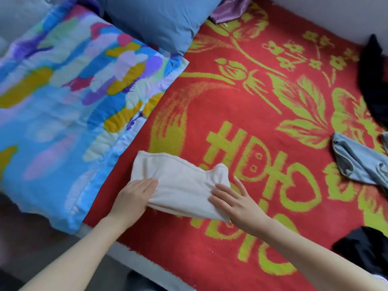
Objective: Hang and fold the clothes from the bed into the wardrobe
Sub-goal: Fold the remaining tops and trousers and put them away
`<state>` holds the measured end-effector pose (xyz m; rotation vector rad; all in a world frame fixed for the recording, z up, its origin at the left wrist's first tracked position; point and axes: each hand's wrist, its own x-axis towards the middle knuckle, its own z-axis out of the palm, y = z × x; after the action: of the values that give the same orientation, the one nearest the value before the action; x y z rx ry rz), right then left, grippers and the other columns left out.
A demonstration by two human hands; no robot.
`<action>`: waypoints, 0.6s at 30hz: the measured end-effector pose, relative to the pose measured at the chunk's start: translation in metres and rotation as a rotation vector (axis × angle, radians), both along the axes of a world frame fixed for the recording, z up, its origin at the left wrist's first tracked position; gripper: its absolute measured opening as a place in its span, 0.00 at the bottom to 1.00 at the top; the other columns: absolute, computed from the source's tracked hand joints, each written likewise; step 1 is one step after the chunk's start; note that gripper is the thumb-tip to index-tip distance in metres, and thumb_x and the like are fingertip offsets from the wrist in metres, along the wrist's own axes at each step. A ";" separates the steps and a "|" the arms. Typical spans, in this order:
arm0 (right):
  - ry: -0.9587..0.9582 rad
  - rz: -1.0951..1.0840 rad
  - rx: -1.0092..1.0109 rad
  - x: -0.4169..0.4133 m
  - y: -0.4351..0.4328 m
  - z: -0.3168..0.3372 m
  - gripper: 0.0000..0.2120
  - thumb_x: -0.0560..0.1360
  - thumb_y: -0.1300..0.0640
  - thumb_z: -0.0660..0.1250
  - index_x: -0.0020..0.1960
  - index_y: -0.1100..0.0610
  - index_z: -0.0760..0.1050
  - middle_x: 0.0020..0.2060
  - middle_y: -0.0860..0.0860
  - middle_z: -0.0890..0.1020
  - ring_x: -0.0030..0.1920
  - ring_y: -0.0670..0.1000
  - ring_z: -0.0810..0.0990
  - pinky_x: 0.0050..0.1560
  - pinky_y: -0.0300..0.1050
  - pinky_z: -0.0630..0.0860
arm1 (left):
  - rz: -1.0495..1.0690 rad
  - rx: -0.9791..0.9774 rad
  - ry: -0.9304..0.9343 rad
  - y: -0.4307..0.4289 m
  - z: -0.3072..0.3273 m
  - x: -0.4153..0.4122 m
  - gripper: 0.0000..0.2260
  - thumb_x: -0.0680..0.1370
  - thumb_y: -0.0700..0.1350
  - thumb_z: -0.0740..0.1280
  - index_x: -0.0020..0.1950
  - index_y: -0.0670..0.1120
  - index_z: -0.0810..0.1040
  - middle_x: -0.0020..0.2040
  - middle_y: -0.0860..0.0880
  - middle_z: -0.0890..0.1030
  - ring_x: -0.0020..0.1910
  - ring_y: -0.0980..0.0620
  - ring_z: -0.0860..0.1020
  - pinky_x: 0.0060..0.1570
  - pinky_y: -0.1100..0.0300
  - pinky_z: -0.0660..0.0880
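A folded cream garment (182, 183) lies on the red and yellow bed cover (241, 114) near the bed's front edge. My left hand (134, 196) holds the garment's left end, with the fingers on top of the cloth and the thumb hidden. My right hand (233, 198) lies flat with straight fingers across its right end, pressing it down. A grey garment (357, 162) lies crumpled at the right. Black clothes lie at the far right (375, 85) and at the lower right (363, 246). A purple garment (228, 7) sits at the head of the bed.
A colourful folded quilt (69, 97) covers the bed's left side, with a blue pillow (159, 19) behind it. A pale wall (336, 13) borders the bed at the back right. The floor (31, 248) shows at the lower left.
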<state>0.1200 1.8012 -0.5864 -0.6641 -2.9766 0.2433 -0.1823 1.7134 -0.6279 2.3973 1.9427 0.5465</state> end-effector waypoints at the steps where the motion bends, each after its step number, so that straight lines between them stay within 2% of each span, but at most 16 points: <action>1: 0.007 0.011 -0.030 -0.008 -0.008 0.011 0.17 0.73 0.63 0.58 0.61 0.56 0.69 0.53 0.52 0.81 0.60 0.51 0.73 0.62 0.62 0.68 | 0.021 -0.055 0.001 -0.017 0.015 -0.005 0.20 0.61 0.27 0.63 0.49 0.40 0.81 0.41 0.43 0.84 0.35 0.46 0.83 0.32 0.59 0.78; 2: 0.011 0.039 -0.083 -0.014 -0.014 0.019 0.18 0.70 0.64 0.59 0.60 0.56 0.69 0.52 0.51 0.81 0.57 0.50 0.75 0.60 0.57 0.72 | 0.020 -0.136 -0.011 -0.033 0.027 -0.008 0.26 0.54 0.27 0.68 0.50 0.41 0.81 0.41 0.43 0.84 0.34 0.47 0.83 0.28 0.60 0.78; 3: 0.002 0.053 -0.149 -0.021 -0.021 0.028 0.20 0.69 0.64 0.59 0.60 0.56 0.68 0.50 0.51 0.82 0.53 0.50 0.77 0.55 0.49 0.76 | 0.064 -0.240 -0.026 -0.050 0.037 -0.012 0.29 0.53 0.27 0.68 0.52 0.43 0.80 0.42 0.45 0.84 0.35 0.47 0.83 0.27 0.60 0.78; 5: -0.079 0.064 -0.308 -0.041 -0.042 0.057 0.21 0.66 0.62 0.54 0.59 0.56 0.69 0.45 0.51 0.82 0.44 0.50 0.80 0.42 0.38 0.75 | 0.241 -0.499 -0.082 -0.103 0.063 -0.016 0.27 0.65 0.29 0.62 0.61 0.50 0.75 0.55 0.49 0.82 0.49 0.47 0.81 0.42 0.59 0.78; 6: -0.117 0.099 -0.382 -0.056 -0.055 0.070 0.22 0.66 0.61 0.53 0.59 0.56 0.70 0.44 0.51 0.82 0.43 0.50 0.81 0.39 0.37 0.74 | 0.339 -0.602 -0.136 -0.137 0.073 -0.020 0.25 0.69 0.32 0.60 0.61 0.54 0.74 0.58 0.52 0.80 0.55 0.47 0.79 0.48 0.59 0.75; 7: -0.139 0.091 -0.424 -0.063 -0.061 0.072 0.24 0.66 0.61 0.52 0.61 0.58 0.71 0.46 0.53 0.81 0.44 0.52 0.81 0.41 0.39 0.73 | 0.385 -0.659 -0.180 -0.153 0.077 -0.019 0.22 0.71 0.34 0.60 0.59 0.56 0.72 0.58 0.53 0.80 0.57 0.47 0.78 0.50 0.58 0.74; 10: -0.184 0.097 -0.556 -0.096 -0.093 0.082 0.24 0.69 0.63 0.55 0.64 0.58 0.72 0.54 0.55 0.78 0.53 0.57 0.78 0.49 0.47 0.71 | 0.521 -0.872 -0.102 -0.213 0.106 -0.019 0.15 0.73 0.41 0.62 0.59 0.53 0.72 0.56 0.52 0.80 0.56 0.47 0.77 0.47 0.57 0.72; 13: -0.196 0.230 -0.560 -0.153 -0.146 0.102 0.20 0.71 0.66 0.60 0.62 0.59 0.73 0.53 0.54 0.79 0.53 0.56 0.78 0.49 0.45 0.70 | 0.718 -0.943 -0.145 -0.303 0.138 -0.024 0.16 0.71 0.40 0.63 0.59 0.50 0.73 0.54 0.47 0.81 0.54 0.45 0.78 0.42 0.56 0.70; 15: -0.185 0.335 -0.560 -0.185 -0.181 0.120 0.21 0.69 0.56 0.58 0.61 0.58 0.74 0.53 0.54 0.80 0.54 0.56 0.78 0.50 0.44 0.70 | 0.837 -0.922 -0.216 -0.354 0.152 -0.029 0.16 0.73 0.42 0.63 0.59 0.52 0.73 0.54 0.46 0.81 0.54 0.46 0.78 0.44 0.56 0.72; 16: -0.176 0.398 -0.562 -0.202 -0.203 0.128 0.26 0.67 0.49 0.54 0.61 0.58 0.74 0.53 0.54 0.80 0.53 0.56 0.79 0.50 0.44 0.70 | 0.903 -0.900 -0.245 -0.384 0.161 -0.030 0.15 0.74 0.43 0.63 0.60 0.53 0.73 0.54 0.47 0.81 0.54 0.46 0.78 0.45 0.57 0.73; 18: -0.189 0.515 -0.543 -0.232 -0.250 0.144 0.31 0.64 0.45 0.50 0.60 0.58 0.74 0.53 0.53 0.80 0.53 0.56 0.78 0.48 0.43 0.69 | 1.025 -0.851 -0.285 -0.444 0.176 -0.030 0.13 0.75 0.44 0.62 0.58 0.54 0.74 0.53 0.48 0.81 0.53 0.47 0.79 0.43 0.58 0.72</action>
<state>-0.1118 1.5512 -0.4420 0.0852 -3.2156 1.1023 -0.2123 1.2693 -0.4518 0.7318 2.4171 -0.0148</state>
